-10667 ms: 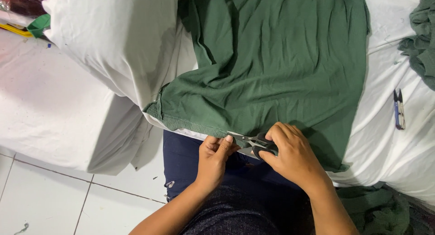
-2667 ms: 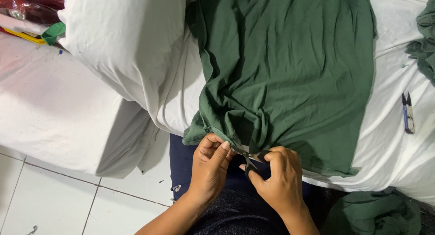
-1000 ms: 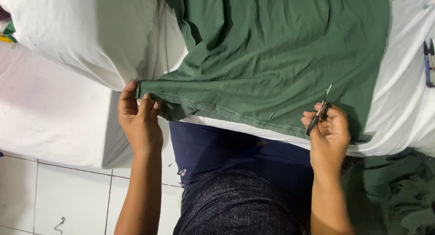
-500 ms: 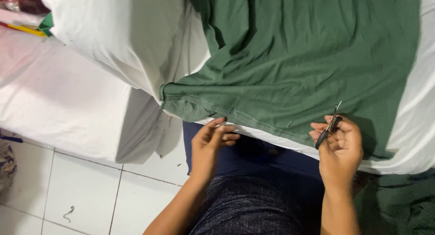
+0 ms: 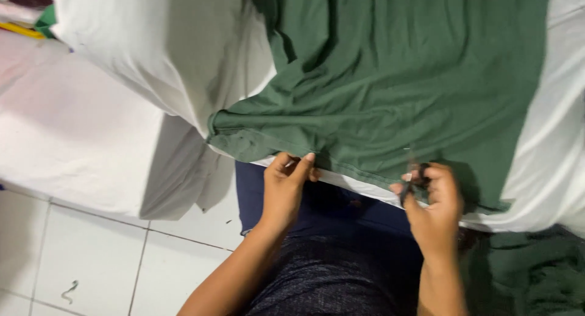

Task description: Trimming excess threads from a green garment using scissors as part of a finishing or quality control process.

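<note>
Now, head view | green cloth [image 5: 390, 90] spread over white sheet [image 5: 542, 170] | left hand [image 5: 286, 188] pinches the cloth's near hem | right hand [image 5: 432, 203], further right along that hem, is clenched around small blurred snips [image 5: 409, 185] just at the hem's edge

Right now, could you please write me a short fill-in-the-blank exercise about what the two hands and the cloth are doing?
1. The left hand pinches the near hem of the ____ cloth.
2. The right hand holds small ____ at that same hem.
3. The cloth lies on a table covered with a ____ sheet.
4. Below the table, the floor is laid with white ____.

Missing words: green; snips; white; tiles
</note>
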